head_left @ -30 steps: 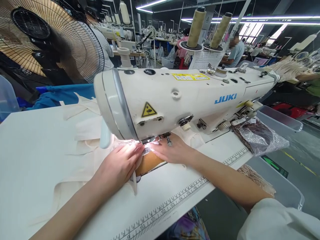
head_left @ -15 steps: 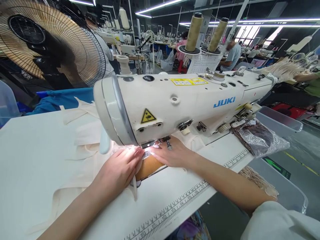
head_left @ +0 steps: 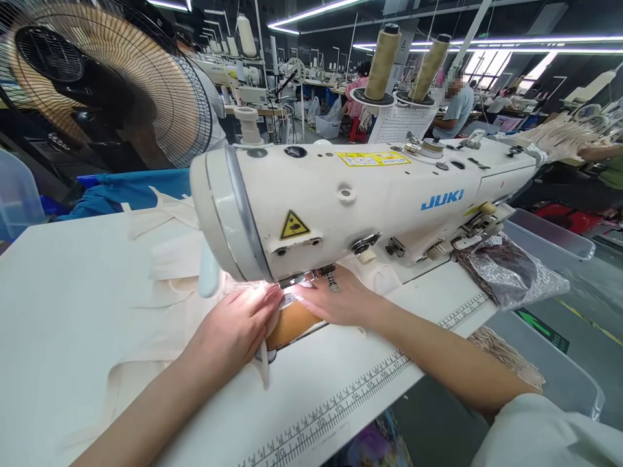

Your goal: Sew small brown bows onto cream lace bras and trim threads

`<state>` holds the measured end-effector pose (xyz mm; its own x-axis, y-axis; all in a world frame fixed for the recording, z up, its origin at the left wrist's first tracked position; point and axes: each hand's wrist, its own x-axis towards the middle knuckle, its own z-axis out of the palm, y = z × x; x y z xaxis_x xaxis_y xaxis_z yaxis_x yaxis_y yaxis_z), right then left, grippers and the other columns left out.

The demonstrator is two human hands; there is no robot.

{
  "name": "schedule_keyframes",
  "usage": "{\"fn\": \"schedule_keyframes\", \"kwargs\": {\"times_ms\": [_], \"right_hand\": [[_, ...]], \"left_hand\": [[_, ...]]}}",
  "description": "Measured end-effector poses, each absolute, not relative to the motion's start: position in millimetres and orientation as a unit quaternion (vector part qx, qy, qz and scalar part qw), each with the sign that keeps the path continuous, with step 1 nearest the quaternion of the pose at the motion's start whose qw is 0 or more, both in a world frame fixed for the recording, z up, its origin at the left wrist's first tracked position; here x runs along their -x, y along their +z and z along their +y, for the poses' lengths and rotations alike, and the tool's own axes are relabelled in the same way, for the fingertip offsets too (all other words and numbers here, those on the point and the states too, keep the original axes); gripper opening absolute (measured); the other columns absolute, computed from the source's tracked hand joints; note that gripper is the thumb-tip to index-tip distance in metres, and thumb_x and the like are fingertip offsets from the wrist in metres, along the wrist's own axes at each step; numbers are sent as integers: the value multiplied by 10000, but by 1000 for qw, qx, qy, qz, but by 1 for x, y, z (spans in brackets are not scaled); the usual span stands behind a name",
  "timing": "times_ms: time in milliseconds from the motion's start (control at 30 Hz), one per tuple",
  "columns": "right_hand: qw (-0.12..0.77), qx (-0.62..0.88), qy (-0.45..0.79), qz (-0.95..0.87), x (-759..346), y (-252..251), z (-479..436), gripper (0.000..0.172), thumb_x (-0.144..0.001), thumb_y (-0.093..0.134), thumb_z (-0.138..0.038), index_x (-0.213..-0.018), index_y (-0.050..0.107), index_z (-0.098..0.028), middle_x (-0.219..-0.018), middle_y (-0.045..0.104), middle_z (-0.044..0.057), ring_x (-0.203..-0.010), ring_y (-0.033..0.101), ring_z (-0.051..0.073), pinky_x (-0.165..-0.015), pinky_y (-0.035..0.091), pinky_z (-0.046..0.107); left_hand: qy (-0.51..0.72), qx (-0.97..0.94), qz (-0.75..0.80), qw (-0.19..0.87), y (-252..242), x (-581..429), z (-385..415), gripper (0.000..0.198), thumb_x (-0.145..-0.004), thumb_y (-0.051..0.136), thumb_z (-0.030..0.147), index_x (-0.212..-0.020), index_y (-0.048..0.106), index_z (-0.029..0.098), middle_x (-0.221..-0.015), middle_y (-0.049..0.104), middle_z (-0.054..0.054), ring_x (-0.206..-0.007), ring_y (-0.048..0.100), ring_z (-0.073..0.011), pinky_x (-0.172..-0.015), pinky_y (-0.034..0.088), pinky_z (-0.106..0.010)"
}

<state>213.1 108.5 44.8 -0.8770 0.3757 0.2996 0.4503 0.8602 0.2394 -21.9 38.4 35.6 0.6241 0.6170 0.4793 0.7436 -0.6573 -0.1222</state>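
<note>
My left hand is at the needle area of a white JUKI sewing machine, fingers bent and pressed together on cream fabric. From the other side my right hand reaches under the machine head, thumb and fingers closed at the same work; its fingertips are partly hidden. The fabric between the fingertips is mostly covered by the hands and washed out by the machine's lamp. A narrow cream strip hangs below my left hand. An orange-brown plate lies in the machine bed between my wrists.
A ruler tape runs along the front of the white table. Large fan at back left. Thread cones stand behind the machine. A plastic-wrapped dark bundle lies at right, near clear bins. Other people work farther back.
The whole view has shifted slightly to the right. Both hands keep almost the same place at the needle, and no movement of the fabric can be made out.
</note>
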Motion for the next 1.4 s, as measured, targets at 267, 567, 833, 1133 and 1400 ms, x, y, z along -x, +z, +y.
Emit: {"fn": "schedule_keyframes", "kwargs": {"times_ms": [267,567,833,1133,1400], "right_hand": [[124,225,-153,-954,-214,45,107,266,-1025,347,-230,-1096,603,-214,-1020,663,62,-908,525,205,-701,365,367],[137,216,-152,-955,-214,45,108,254,-1014,362,-230,-1026,616,-209,-962,671,59,-881,533,202,-689,371,365],[115,219,-142,-959,-213,49,107,274,-1010,351,-218,-1053,621,-202,-938,677,62,-868,538,207,-703,398,358],[105,222,-152,-957,-215,54,104,297,-1004,339,-205,-1050,633,-204,-949,700,65,-850,556,205,-714,424,350],[109,222,-142,-958,-214,52,105,294,-1002,351,-209,-1087,633,-206,-938,693,67,-850,543,209,-739,436,357]], "left_hand": [[-208,888,-388,134,37,22,38,370,-996,363,144,-1237,643,139,-1125,728,-123,-1024,667,-261,-855,556,-395],[-198,888,-385,153,35,22,39,386,-1002,344,151,-1263,629,145,-1099,730,-120,-989,669,-256,-852,555,-399],[-185,891,-376,175,38,20,38,393,-984,357,112,-1240,655,129,-1061,729,-121,-947,658,-255,-836,529,-392],[-202,889,-368,181,38,20,39,363,-985,379,111,-1214,661,119,-1039,732,-129,-941,664,-252,-840,530,-382],[-206,889,-377,159,35,23,39,380,-988,396,137,-1274,645,161,-1099,736,-114,-1020,673,-253,-876,553,-384]]}}
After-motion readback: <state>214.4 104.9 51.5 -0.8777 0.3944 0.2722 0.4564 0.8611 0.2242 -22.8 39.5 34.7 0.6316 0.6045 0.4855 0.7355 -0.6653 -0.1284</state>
